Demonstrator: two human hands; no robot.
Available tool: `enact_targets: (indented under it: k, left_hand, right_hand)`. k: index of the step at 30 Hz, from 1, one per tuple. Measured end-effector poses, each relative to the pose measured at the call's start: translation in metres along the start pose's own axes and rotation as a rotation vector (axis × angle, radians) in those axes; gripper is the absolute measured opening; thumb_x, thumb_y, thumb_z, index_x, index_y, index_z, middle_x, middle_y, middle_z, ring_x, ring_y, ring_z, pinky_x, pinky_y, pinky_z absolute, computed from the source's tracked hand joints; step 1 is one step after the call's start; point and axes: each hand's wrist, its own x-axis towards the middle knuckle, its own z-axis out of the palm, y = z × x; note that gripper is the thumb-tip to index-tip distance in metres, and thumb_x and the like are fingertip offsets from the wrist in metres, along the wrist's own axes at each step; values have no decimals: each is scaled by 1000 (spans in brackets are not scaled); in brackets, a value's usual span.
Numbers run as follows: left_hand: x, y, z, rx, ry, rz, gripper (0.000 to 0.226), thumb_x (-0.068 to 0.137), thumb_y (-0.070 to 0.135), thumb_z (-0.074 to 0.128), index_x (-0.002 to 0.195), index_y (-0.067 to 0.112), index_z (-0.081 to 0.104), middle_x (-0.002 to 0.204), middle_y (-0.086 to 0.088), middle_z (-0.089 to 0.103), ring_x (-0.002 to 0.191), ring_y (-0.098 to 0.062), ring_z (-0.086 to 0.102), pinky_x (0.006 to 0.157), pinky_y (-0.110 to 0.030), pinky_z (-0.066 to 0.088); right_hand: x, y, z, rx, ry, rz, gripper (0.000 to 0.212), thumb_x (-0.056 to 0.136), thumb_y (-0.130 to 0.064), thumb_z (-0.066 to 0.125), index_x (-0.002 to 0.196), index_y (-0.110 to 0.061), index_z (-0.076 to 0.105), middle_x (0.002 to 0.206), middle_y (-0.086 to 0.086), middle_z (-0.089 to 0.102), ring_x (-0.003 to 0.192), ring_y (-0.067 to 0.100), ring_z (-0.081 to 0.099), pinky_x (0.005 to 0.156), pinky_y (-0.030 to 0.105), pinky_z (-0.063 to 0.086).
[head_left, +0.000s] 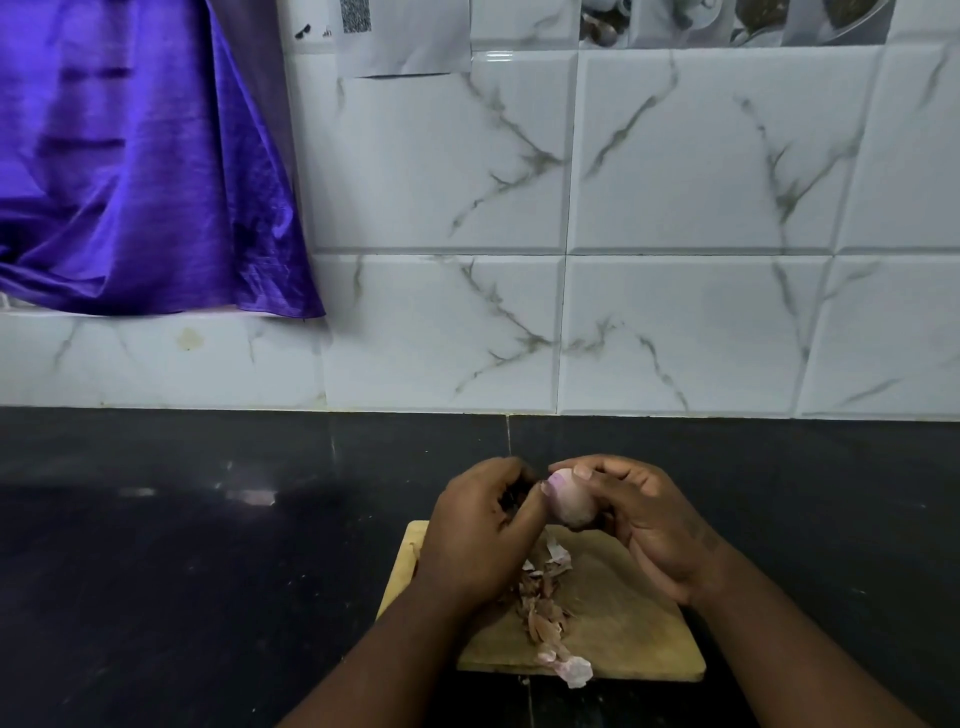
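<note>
A pale pink onion (570, 500) is held above a wooden cutting board (623, 623) on the dark counter. My right hand (641, 519) grips the onion, fingers curled over its top. My left hand (485, 525) is curled beside it, its thumb tip touching the onion's left end; something dark sits inside its fingers, too blurred to name. A pile of dry onion skins (545, 603) lies on the board under the hands, with one pale piece (574, 670) hanging over the board's front edge.
The black stone counter (208, 571) spreads to the left and right of the board. Behind it rises a white marble-patterned tiled wall (675, 260). A purple cloth (130, 156) hangs at the upper left.
</note>
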Motion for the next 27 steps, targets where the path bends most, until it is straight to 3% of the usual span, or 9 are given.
enact_targets:
  k: [4,8,11,15,18,22,27]
  left_hand:
    - [0,-2,1,-13,2,-22,17,96,24,63,80,28,66,73,11,62,70,-9,59,61,-33,49]
    - [-1,0,1,-99,-2,-25,24,99,31,54,78,26,63,74,6,63,73,-14,61,64,-43,51]
    - [-1,2,1,-84,-12,-23,20,96,40,60,83,28,68,76,8,65,72,-11,62,61,-35,51]
    - [-1,-1,3,-78,-21,-41,20,97,21,65,80,32,66,74,11,63,69,-8,58,60,-28,47]
    - [-1,-2,4,-61,-18,-57,20,99,20,62,81,30,65,75,10,63,70,-9,59,61,-34,50]
    - [-2,0,2,-166,20,-47,24,102,37,50,81,30,61,77,4,64,75,-17,63,67,-49,53]
    - [-3,1,4,-174,-31,-36,15,100,31,55,86,31,59,79,6,63,73,-13,60,67,-49,53]
  right_hand:
    - [0,0,1,14,1,-2,32,83,-19,69,107,2,77,106,30,74,93,34,71,84,44,59]
    - [0,-1,1,27,9,2,34,82,-21,70,106,1,77,105,28,74,91,31,71,83,44,59]
    - [-1,-1,0,28,-2,-2,33,82,-20,70,106,2,77,106,30,73,93,34,71,85,44,58]
    - [0,-1,1,40,-5,-6,32,83,-19,69,105,3,77,105,29,74,92,33,71,85,44,59]
    - [0,0,1,38,-10,-7,32,85,-18,68,108,4,76,108,31,73,94,34,71,85,44,59]
    - [-1,-2,1,50,-18,-2,32,84,-18,67,107,3,76,103,28,75,88,28,75,74,37,62]
    - [-1,-1,2,48,-3,-8,33,82,-21,69,105,1,77,101,26,75,87,29,73,78,40,62]
